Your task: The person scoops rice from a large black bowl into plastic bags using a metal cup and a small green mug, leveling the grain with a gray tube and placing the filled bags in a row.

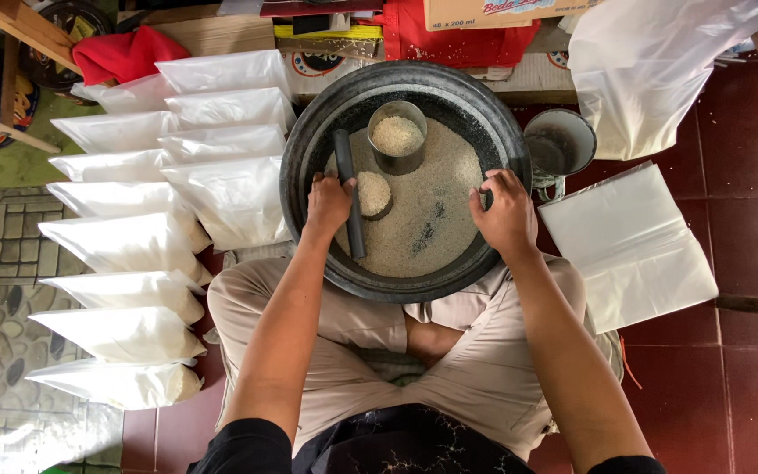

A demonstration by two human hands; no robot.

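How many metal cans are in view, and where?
3: one metal can upright in the basin's rice, one by the left hand, one outside the right rim. Others may be hidden.

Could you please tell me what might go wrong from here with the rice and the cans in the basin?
1. The round dark basin rests partly on the person's lap, so it may tip and shed white rice.
2. The small rice-filled can by the left hand looks heaped, so grains could fall back when it is lifted.
3. The filled clear plastic bags lie close-packed and overlapping beside the basin, so a nudge might slide them.
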